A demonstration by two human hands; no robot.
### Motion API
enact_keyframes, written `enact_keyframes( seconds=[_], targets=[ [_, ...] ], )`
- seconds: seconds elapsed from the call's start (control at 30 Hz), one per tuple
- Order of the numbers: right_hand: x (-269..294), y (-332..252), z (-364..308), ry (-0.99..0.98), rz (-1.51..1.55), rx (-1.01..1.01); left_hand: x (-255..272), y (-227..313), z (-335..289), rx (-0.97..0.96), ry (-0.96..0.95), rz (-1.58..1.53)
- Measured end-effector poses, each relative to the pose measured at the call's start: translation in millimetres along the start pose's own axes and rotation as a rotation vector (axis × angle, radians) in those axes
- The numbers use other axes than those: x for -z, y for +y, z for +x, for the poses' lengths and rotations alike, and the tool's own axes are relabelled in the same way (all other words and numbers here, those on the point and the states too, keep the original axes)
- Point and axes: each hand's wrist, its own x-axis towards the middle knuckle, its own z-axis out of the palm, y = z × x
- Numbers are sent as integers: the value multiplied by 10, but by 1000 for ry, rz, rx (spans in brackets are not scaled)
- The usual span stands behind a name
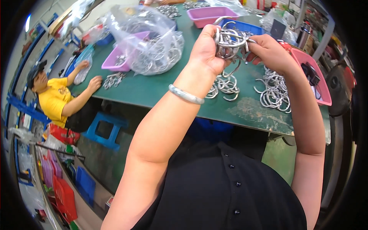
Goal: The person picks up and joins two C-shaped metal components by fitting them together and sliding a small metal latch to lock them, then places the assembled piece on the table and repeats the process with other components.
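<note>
A bunch of silver C-shaped metal rings (231,43) is gripped in my left hand (206,50), raised over the green table (153,92). My right hand (266,51) pinches at the right side of the bunch, its thumb and forefinger on a ring there. Whether that ring is apart from the bunch cannot be made out. Below my hands, a small group of the same rings (228,85) lies on the table. A larger heap of rings (274,92) is beneath my right forearm.
A clear plastic bag (147,50) full of rings stands left, against a purple tray (111,63). Beyond my hands are a blue tray (245,27) and a pink tray (211,14). Another pink tray (321,90) sits right. A co-worker in yellow (57,96) sits left, near a blue stool (104,132).
</note>
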Motion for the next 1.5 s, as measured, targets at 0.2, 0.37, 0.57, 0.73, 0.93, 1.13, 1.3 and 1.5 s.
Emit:
enact_keyframes(
  seconds=[0.2, 0.37, 0.57, 0.73, 0.93, 1.13, 1.3, 1.5],
  targets=[
    [-875, -442, 329, -214, 15, 86, 637, 609, -677, -112, 121, 43],
    [-1633, -890, 773, -318, 19, 148, 1015, 1204, -1192, -253, 283, 17],
    [-2601, -1394, 1473, -404, 41, 214, 1746, 2172, -1498, -336, 334, 46],
    [-3383, -1819, 2277, -345, -131, 368, 2495, 3148, -1552, -387, 364, 60],
    [-4323, -1989, 3410, -431, -106, 355, 3493, 4188, -1247, -398, 396, 63],
    [-5148, -1831, 4246, -539, -115, 91, 4439, 4551, -705, -440, 543, 128],
    [-5493, -1826, 4443, -586, -359, 175, 5047, 4613, -476, -543, 605, 311],
    [-5334, -2067, 4247, -585, -802, 501, 5124, 4631, -392, -556, 938, 710]
  ],
)
